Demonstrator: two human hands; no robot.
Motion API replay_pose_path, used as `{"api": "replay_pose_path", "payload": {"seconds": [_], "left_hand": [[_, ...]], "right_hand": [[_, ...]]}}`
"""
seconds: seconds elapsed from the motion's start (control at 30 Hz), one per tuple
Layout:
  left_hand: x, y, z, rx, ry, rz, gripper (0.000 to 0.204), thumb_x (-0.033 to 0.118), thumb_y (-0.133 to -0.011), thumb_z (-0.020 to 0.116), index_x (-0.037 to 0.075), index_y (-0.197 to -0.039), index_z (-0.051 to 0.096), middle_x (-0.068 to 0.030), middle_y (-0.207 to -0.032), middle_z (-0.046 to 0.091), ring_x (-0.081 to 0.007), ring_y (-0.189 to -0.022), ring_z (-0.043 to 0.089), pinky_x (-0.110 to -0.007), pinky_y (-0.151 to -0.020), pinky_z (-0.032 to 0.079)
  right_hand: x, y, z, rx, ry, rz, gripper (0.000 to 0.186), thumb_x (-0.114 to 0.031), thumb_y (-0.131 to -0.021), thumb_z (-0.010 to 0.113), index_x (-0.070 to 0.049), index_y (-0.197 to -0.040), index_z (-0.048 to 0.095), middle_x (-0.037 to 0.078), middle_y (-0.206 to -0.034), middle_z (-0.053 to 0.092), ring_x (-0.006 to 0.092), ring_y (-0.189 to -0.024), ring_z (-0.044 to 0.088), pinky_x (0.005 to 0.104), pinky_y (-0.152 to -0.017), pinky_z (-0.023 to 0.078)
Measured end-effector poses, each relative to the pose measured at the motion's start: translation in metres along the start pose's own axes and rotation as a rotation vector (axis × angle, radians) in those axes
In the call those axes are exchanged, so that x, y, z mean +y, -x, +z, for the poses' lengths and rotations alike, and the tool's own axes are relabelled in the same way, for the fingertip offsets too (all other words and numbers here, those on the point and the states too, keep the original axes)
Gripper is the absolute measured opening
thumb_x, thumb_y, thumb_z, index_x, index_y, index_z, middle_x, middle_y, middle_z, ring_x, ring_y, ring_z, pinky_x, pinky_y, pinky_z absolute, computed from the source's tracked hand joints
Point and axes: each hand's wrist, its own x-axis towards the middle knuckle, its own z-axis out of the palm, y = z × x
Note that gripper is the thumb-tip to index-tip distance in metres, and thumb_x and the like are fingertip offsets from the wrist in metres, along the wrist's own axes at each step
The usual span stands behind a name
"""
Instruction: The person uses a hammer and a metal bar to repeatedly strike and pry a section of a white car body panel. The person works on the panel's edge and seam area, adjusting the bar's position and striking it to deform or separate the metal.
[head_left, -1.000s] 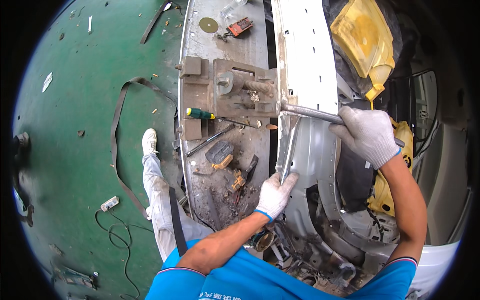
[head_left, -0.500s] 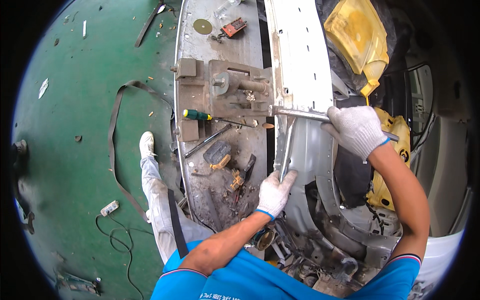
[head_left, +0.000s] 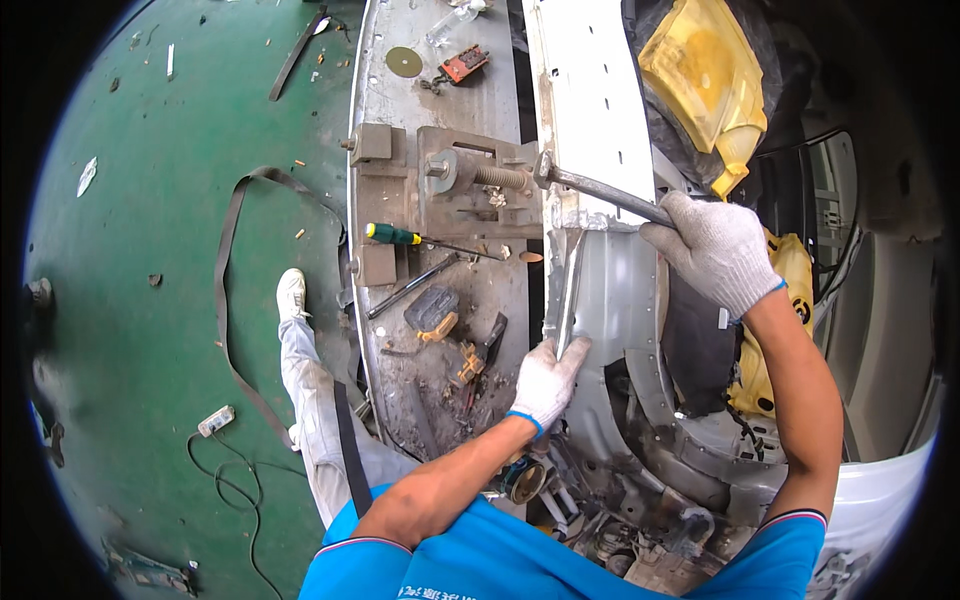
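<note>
Right hand (head_left: 712, 250) in white knit glove, grip closed tight around the handle end of a grey steel hammer (head_left: 600, 190). Hammer shaft runs up-left from the fist; its head sits against the seam where the long white sheet-metal panel (head_left: 590, 90) meets the grey curved sheet-metal car body part (head_left: 610, 290). Whether the head actually touches the metal, cannot tell.

Left hand (head_left: 545, 380) also in white knit glove, grip partly closed, fingers (head_left: 572, 350) wrapped on the raised vertical edge of the grey body part, lower down than the hammer head. Both hands well apart, left below and to the left of right.

Grey dusty metal table (head_left: 400, 120) lies left of the body part. On it: a rusty bench vise (head_left: 470, 180) just left of the hammer head, a green-and-yellow-handled screwdriver (head_left: 395, 234) below the vise, a black-and-yellow power tool (head_left: 432, 314), orange-handled pliers (head_left: 470, 362), a round brass-coloured disc (head_left: 404, 62) near the far end.

Yellow plastic-wrapped part (head_left: 705, 80) above the right hand. Green painted floor (head_left: 150, 300) at left with a dark strap (head_left: 228, 300) looped across it. Person's white shoe (head_left: 290, 293) on the floor beside the table.
</note>
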Motion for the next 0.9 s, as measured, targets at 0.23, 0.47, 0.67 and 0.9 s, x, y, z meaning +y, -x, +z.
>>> {"api": "replay_pose_path", "payload": {"seconds": [0.23,0.47,0.67,0.9], "left_hand": [[-0.003,0.002,0.009,0.054,-0.041,0.059,0.058,0.053,-0.101,0.07,-0.005,-0.096,0.07,-0.0142,-0.066,0.064,-0.0238,-0.062,0.063,-0.043,-0.066,0.053],[-0.005,0.001,0.007,0.02,-0.006,0.024,0.057,0.051,-0.102,0.07,-0.006,-0.096,0.07,-0.0152,-0.067,0.064,-0.0231,-0.062,0.063,-0.043,-0.066,0.053],[-0.006,-0.001,0.009,0.043,0.043,0.093,0.044,0.042,-0.104,0.072,0.001,-0.088,0.064,-0.0012,-0.058,0.056,-0.0113,-0.048,0.055,-0.033,-0.047,0.045],[-0.014,-0.004,0.01,0.057,0.024,0.137,0.045,0.042,-0.104,0.073,0.001,-0.089,0.064,-0.0007,-0.058,0.056,-0.0108,-0.049,0.053,-0.034,-0.047,0.044]], "right_hand": [[0.003,0.01,-0.01,-0.021,0.026,-0.018,0.037,-0.044,-0.1,0.071,-0.008,-0.092,0.066,0.015,-0.075,0.071,0.0368,-0.071,0.074,0.0484,-0.065,0.057],[0.02,0.007,-0.001,-0.076,0.111,-0.045,0.032,-0.04,-0.098,0.071,-0.009,-0.094,0.068,0.015,-0.078,0.071,0.037,-0.075,0.073,0.0485,-0.067,0.057],[0.022,-0.012,0.01,-0.098,0.172,-0.11,0.033,-0.042,-0.096,0.073,-0.009,-0.093,0.069,0.014,-0.079,0.071,0.0362,-0.075,0.073,0.0475,-0.067,0.056],[0.035,-0.019,0.011,-0.119,0.246,-0.199,0.037,-0.044,-0.096,0.075,-0.008,-0.09,0.067,0.014,-0.071,0.069,0.0371,-0.07,0.073,0.0485,-0.064,0.057]]}}
